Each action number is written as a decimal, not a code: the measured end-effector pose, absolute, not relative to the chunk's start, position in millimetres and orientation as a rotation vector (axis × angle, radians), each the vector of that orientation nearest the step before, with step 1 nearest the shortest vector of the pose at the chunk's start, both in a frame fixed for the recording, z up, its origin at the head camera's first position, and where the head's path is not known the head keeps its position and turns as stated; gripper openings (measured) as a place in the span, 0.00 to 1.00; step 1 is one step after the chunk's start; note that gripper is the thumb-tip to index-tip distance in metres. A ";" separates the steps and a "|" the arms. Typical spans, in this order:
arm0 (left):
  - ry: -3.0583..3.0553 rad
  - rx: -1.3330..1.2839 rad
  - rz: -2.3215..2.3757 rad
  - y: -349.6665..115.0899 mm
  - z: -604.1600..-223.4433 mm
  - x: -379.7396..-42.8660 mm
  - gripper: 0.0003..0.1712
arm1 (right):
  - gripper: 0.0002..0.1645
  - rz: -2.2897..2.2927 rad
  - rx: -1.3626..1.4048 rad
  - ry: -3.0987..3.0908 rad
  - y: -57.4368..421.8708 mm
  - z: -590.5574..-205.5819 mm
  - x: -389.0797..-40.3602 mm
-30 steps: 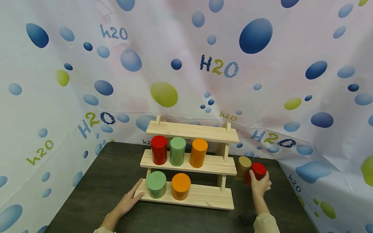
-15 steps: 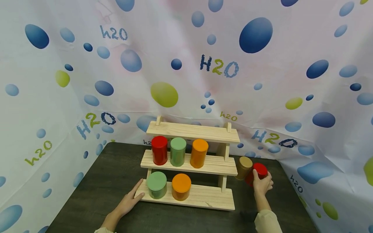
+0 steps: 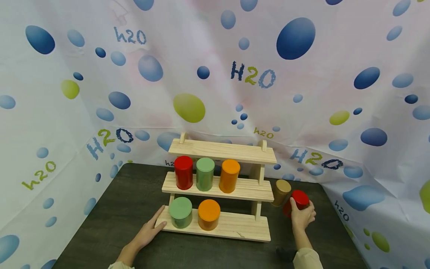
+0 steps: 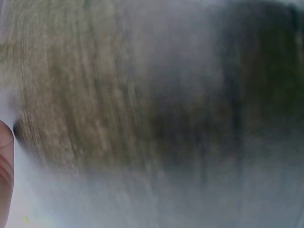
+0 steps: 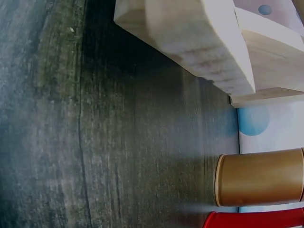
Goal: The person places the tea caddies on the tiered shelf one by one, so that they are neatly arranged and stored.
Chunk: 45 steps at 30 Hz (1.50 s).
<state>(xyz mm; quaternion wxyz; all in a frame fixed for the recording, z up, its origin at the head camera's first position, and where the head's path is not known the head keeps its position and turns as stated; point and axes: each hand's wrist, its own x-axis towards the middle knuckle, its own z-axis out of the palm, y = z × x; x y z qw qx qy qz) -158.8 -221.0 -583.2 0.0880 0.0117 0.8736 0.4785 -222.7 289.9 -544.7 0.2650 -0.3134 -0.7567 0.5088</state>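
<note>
My right hand [image 3: 303, 216] grips a red lidded canister [image 3: 300, 198] on the dark table, thumb on its left side and fingers round its right. Just left of and behind it stands a gold canister [image 3: 281, 193]. In the right wrist view the gold canister [image 5: 261, 178] shows beside the red canister [image 5: 259, 219], with no fingers visible. My left hand [image 3: 147, 231] rests at the left end of a three-tier wooden shelf [image 3: 240, 226], fingers extended along its lowest board. In the left wrist view only a digit [image 4: 4, 166] shows at the left edge.
On the middle board stand a red canister [image 3: 183, 173], a tall green one [image 3: 205, 175] and a tall orange one [image 3: 229, 176]. The lowest board bears a short green canister [image 3: 180, 213] and a short orange one [image 3: 209, 215]. A printed curtain [image 3: 221, 93] hangs behind the table [image 3: 201, 254].
My right hand and the red canister have shifted slightly right and toward me, away from the gold canister. My left hand stays on the shelf.
</note>
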 end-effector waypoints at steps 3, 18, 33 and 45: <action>2.604 0.036 1.419 -220.4 -582.9 -159.0 0.41 | 0.47 1.363 -0.843 -2.053 290.9 -545.8 -222.9; 2.616 0.030 1.407 -220.5 -586.6 -156.9 0.40 | 0.44 1.371 -0.831 -1.974 293.0 -549.0 -212.6; 2.603 0.023 1.418 -221.6 -583.6 -158.4 0.41 | 0.43 1.383 -0.685 -1.872 283.5 -521.4 -208.1; 2.604 0.024 1.412 -221.2 -582.4 -159.0 0.41 | 0.41 1.294 -0.488 -1.870 267.1 -501.1 -209.4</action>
